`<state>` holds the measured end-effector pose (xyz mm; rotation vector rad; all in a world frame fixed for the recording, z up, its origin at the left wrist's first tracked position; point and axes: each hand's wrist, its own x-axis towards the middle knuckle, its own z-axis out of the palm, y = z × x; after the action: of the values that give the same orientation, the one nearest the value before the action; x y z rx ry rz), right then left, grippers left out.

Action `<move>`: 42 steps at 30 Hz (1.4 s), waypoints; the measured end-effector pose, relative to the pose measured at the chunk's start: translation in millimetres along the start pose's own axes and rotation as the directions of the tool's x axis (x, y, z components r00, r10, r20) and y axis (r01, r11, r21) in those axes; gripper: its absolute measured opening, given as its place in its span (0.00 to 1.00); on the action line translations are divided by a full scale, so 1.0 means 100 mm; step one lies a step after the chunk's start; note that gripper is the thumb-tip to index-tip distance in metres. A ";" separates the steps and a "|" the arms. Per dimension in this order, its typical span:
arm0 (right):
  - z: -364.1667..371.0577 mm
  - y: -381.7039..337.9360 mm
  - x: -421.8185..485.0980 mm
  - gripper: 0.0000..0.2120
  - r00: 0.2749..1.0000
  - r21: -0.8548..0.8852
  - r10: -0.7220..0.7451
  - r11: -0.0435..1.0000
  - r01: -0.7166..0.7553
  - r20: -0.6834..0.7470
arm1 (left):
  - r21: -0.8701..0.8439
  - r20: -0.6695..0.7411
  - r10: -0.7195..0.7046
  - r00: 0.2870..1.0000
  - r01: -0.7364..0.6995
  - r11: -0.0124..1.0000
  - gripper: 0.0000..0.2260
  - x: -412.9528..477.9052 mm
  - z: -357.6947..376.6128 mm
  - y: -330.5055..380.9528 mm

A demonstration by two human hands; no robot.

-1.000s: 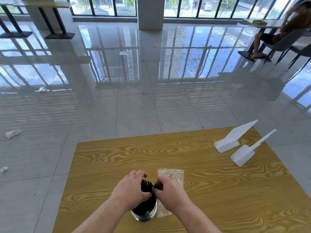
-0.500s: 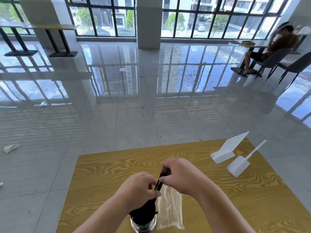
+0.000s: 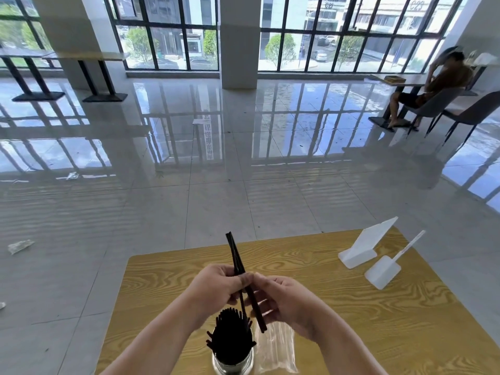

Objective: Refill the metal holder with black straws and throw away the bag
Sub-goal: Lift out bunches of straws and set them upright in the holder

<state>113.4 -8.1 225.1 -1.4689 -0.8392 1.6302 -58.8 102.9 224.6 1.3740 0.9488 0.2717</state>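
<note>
Both hands, left hand (image 3: 216, 286) and right hand (image 3: 284, 301), pinch a few black straws (image 3: 238, 262) with closed fingers above the full metal holder (image 3: 232, 365); clear bag (image 3: 276, 347) lies just beside it on the table (image 3: 351, 320)

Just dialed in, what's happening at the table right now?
A person is restocking straws. Both hands, left hand and right hand, hold a few loose black straws above the metal holder, which is already packed with straws. The clear plastic bag lies on the wooden table beside the holder, not yet thrown away.
</note>
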 end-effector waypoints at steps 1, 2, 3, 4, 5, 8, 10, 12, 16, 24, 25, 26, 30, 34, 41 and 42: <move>0.03 0.05 0.00 0.24 0.999 0.074 0.001 0.997 -0.004 0.037 | -0.002 -0.011 -0.011 1.000 0.011 1.000 0.09 -0.01 -0.01 -0.02; 0.06 0.09 -0.01 0.23 0.999 0.131 0.001 0.991 -0.008 0.051 | -0.011 -0.025 -0.023 0.999 0.023 1.000 0.09 -0.01 -0.02 -0.04; 0.09 0.12 -0.01 0.23 0.999 0.160 0.002 0.987 -0.010 0.051 | -0.022 -0.040 -0.037 0.999 0.036 0.999 0.09 -0.02 -0.02 -0.05; 0.13 0.14 -0.01 0.21 0.999 0.160 0.003 0.987 -0.010 0.045 | -0.027 -0.051 -0.049 0.997 0.048 0.998 0.09 -0.02 -0.02 -0.07; 0.17 0.16 -0.01 0.19 0.999 0.143 0.002 0.990 -0.007 0.039 | -0.026 -0.061 -0.059 0.996 0.057 0.998 0.09 -0.03 -0.02 -0.08; 0.28 0.15 0.00 0.15 1.000 0.104 -0.004 0.995 0.005 -0.007 | -0.029 -0.088 -0.060 0.994 0.057 0.998 0.10 -0.05 0.00 -0.10; 0.33 0.13 0.00 0.15 0.999 0.108 -0.007 0.994 0.011 -0.039 | -0.028 -0.104 -0.041 0.994 0.038 0.999 0.09 -0.07 0.01 -0.08; 0.38 0.13 0.00 0.13 0.999 0.120 -0.016 0.993 0.022 -0.049 | 0.019 -0.132 -0.016 0.991 0.019 1.000 0.09 -0.09 0.01 -0.06; 0.50 0.14 0.01 0.09 0.999 0.171 -0.039 0.984 0.040 -0.013 | -0.043 -0.135 -0.004 0.991 -0.002 0.999 0.10 -0.09 0.05 -0.03; 0.54 0.20 0.01 0.14 0.988 0.401 -0.103 0.915 0.050 0.112 | -0.167 -0.151 0.022 0.988 -0.047 0.985 0.11 -0.10 0.05 -0.01; 0.53 0.21 0.01 0.14 0.987 0.406 -0.111 0.912 0.053 0.120 | -0.159 -0.161 0.035 0.986 -0.061 0.985 0.10 -0.09 0.05 -0.01; 0.53 0.22 0.01 0.13 0.985 0.408 -0.116 0.911 0.056 0.124 | -0.160 -0.168 0.045 0.985 -0.073 0.984 0.09 -0.09 0.05 -0.01; 0.51 0.25 0.00 0.13 0.983 0.420 -0.134 0.905 0.070 0.124 | -0.166 -0.183 0.092 0.979 -0.123 0.978 0.12 -0.09 0.04 -0.02; 0.50 0.27 0.00 0.13 0.983 0.422 -0.136 0.904 0.070 0.127 | -0.150 -0.188 0.102 0.977 -0.131 0.980 0.10 -0.08 0.00 -0.05; 0.50 0.31 -0.01 0.13 0.985 0.430 -0.121 0.901 0.058 0.120 | -0.112 -0.204 0.109 0.973 -0.134 0.985 0.07 -0.08 -0.01 -0.06; 0.50 0.31 -0.01 0.13 0.986 0.431 -0.120 0.901 0.058 0.118 | -0.111 -0.208 0.108 0.972 -0.134 0.985 0.07 -0.08 -0.01 -0.06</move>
<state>60.2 -22.8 205.0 -1.0028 -0.5657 1.7305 -66.3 96.8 222.6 1.3079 0.9983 0.5631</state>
